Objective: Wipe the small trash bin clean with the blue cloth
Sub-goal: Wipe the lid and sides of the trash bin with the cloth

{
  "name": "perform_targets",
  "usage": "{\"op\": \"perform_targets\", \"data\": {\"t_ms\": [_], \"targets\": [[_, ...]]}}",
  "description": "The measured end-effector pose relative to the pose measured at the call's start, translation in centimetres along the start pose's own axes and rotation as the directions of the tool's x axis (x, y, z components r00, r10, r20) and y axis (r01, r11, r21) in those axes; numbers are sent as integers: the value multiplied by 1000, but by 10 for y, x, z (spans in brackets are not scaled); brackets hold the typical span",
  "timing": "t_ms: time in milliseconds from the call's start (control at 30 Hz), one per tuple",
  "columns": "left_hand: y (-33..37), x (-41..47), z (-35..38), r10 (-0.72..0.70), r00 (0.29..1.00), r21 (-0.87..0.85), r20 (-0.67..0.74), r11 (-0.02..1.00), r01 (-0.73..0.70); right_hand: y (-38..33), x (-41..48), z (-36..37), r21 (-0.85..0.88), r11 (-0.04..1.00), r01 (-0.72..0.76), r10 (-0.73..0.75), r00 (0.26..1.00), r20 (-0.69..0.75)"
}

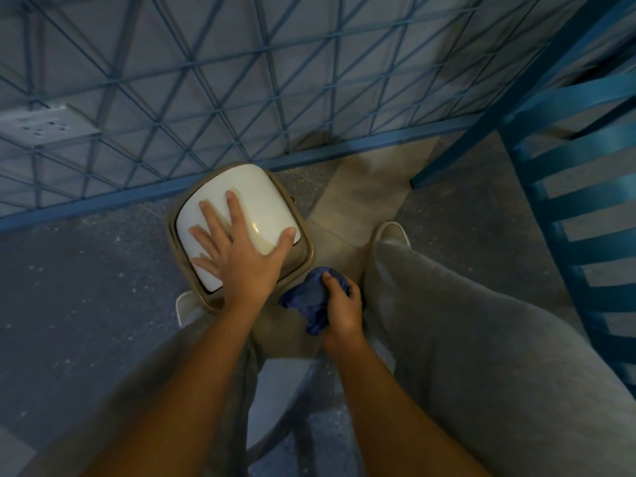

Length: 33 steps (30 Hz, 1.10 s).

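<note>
The small trash bin [261,197] stands on the floor in the middle of the view, seen from above: a glossy white lid inside a tan rim. My left hand [241,249] lies flat on the lid with fingers spread, thumb at the lid's right edge. My right hand [340,301] is closed around the bunched blue cloth [309,297], which presses against the bin's near right side just below the rim.
A blue wire-mesh fence [206,98] runs along the floor right behind the bin. A blue slatted chair [585,218] stands at the right. My legs in grey trousers [481,339] and white shoes flank the bin. A white socket plate [41,122] sits behind the fence.
</note>
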<state>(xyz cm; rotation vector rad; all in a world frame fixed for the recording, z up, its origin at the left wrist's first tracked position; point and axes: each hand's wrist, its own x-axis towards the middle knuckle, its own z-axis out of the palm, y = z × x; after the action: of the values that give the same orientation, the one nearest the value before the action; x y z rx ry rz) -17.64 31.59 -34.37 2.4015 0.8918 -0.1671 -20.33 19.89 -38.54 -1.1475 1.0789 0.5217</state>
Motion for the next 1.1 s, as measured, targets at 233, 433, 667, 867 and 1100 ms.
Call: {"op": "perform_targets", "data": {"t_ms": [233,433,667,867,1100], "targets": [[2,2,-7,1,999,-49,40,999,1,-4,5,9,14,1000,-20,18,992,125],[-18,12,-21,225,974,211,37,951,-227,-24,15,20,-105,991,85,-69,986,149],[-31,29,-25,473,873,417,118,774,-476,-72,37,43,-429,822,374,-266,919,292],[-26,50,-23,560,810,455,172,684,-570,-114,50,66,-583,546,602,-363,797,482],[-27,50,-16,579,803,382,144,716,-585,-133,55,95,-722,154,674,-263,733,628]]}}
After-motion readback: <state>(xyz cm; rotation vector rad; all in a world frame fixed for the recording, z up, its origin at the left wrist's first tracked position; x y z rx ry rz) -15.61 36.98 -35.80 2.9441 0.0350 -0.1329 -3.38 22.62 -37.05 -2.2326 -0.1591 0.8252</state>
